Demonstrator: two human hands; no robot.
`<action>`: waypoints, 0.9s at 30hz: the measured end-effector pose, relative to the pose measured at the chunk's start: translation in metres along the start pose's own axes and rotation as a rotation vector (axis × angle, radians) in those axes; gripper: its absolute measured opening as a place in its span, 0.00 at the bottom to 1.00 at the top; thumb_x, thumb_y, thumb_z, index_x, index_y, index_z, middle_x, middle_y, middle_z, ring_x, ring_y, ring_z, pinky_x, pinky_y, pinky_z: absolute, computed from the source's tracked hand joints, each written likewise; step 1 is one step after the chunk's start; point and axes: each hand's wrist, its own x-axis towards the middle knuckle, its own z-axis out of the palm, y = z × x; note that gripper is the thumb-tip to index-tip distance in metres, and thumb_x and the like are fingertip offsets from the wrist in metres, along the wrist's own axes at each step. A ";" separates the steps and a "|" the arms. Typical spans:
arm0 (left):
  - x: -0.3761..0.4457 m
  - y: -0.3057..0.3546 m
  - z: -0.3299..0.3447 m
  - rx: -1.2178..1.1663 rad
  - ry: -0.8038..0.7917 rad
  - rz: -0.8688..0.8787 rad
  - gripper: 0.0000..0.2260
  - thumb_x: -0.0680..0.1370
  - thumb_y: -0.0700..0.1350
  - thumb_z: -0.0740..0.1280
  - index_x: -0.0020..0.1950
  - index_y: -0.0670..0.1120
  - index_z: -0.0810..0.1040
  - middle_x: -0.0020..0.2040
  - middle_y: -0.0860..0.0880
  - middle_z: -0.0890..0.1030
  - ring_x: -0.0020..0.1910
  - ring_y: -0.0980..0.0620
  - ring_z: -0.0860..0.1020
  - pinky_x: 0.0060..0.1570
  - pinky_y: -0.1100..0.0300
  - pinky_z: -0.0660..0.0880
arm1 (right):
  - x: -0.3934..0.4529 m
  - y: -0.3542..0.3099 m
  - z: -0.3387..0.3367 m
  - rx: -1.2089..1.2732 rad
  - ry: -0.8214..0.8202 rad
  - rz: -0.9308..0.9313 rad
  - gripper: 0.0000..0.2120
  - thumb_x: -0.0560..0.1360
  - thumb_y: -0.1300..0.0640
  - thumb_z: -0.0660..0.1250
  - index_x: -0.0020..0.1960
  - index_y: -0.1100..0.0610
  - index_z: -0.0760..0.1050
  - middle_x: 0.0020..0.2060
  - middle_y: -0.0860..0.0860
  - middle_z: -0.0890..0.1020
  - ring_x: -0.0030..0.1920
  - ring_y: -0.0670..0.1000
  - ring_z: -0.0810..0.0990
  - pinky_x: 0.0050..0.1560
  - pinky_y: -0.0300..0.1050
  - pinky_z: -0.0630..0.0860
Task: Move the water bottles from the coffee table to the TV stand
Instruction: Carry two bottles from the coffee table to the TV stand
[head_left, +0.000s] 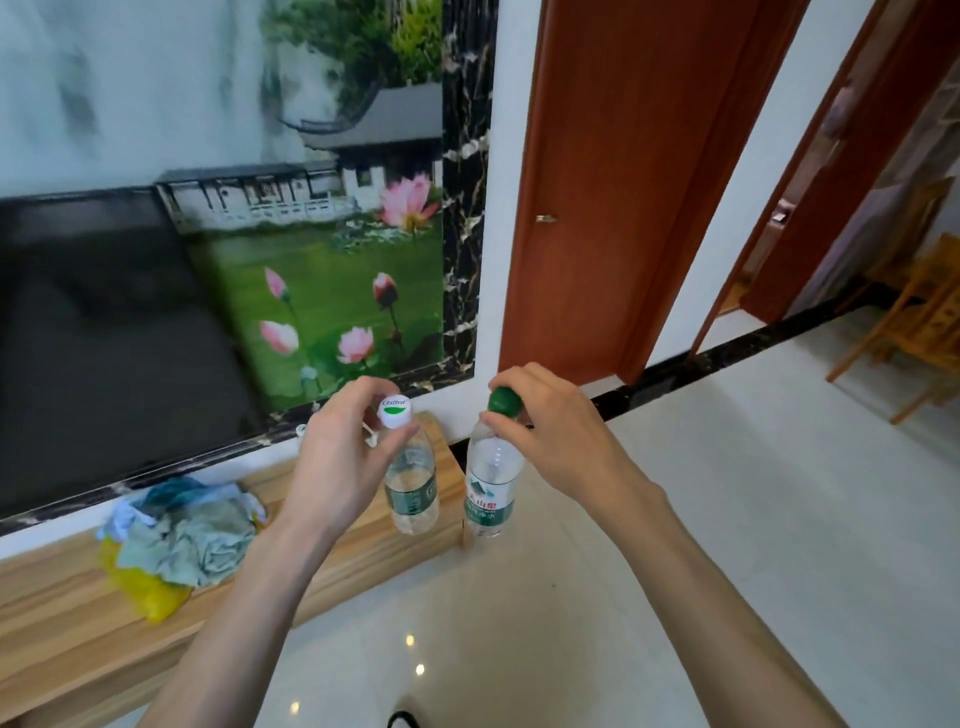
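The left hand (345, 457) was clamped on the neck of a white-capped water bottle (411, 488), fingertips pinching just under the cap. The right hand (545, 431) gripped the neck of a green-capped water bottle (488, 488) the same way, fingers curled around the cap. Both bottles hung upright, long axes near vertical, caps toward the camera, bases pointing down.

The white-capped bottle sat over the right end of the wooden TV stand (67, 613); whether its base touched the top could not be told. The green-capped bottle appeared to hang just past that end, over the tiled floor (727, 545).

The likely failure was at that edge: lowered where it hung, the green-capped bottle would miss the stand or catch its corner and tip. A neck-only pinch could also let a bottle swing. A heap of crumpled plastic bags (176, 540) lay further left, below the television (104, 332).
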 end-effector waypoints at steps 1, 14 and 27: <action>0.012 -0.010 0.002 0.001 0.005 -0.007 0.13 0.75 0.48 0.77 0.53 0.56 0.75 0.45 0.61 0.79 0.45 0.61 0.77 0.42 0.69 0.71 | 0.017 0.002 0.006 0.005 -0.010 -0.006 0.13 0.80 0.49 0.69 0.61 0.53 0.76 0.52 0.48 0.78 0.49 0.50 0.78 0.49 0.45 0.75; 0.146 -0.127 0.018 0.009 0.007 -0.110 0.14 0.75 0.49 0.78 0.51 0.58 0.74 0.45 0.60 0.79 0.43 0.58 0.79 0.42 0.57 0.77 | 0.208 0.024 0.067 0.052 -0.045 -0.050 0.13 0.80 0.49 0.69 0.62 0.53 0.75 0.54 0.48 0.77 0.51 0.51 0.80 0.50 0.48 0.77; 0.226 -0.231 0.079 0.084 -0.033 -0.288 0.15 0.75 0.47 0.77 0.57 0.55 0.76 0.46 0.59 0.79 0.44 0.62 0.77 0.42 0.70 0.70 | 0.346 0.088 0.155 0.087 -0.208 -0.121 0.12 0.79 0.49 0.70 0.58 0.53 0.74 0.52 0.48 0.76 0.48 0.50 0.80 0.47 0.49 0.78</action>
